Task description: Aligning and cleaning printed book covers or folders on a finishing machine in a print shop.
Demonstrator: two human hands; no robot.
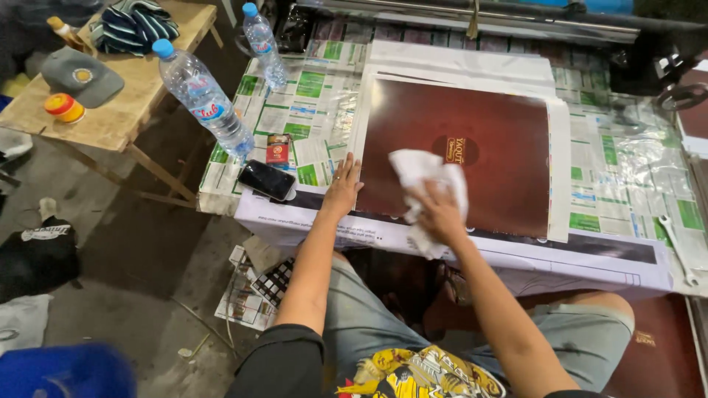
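Your worktable (627, 184) is covered in newspaper. Left of the dark red sheet (457, 147) lie a phone (266, 179) and two water bottles (203, 96).

2 clear plastic water bottles with blue caps stand on the desk: 1 large (204, 98), 1 smaller (264, 46). There is 1 black phone (266, 179), 1 small red packet (278, 149), 1 white cloth (428, 184), 1 dark red printed sheet (472, 140) and 1 wrench (677, 247). On the wooden side table (118, 118) lie 1 grey cap (81, 76), 1 striped garment (133, 26) and 1 orange-lidded jar (63, 107).
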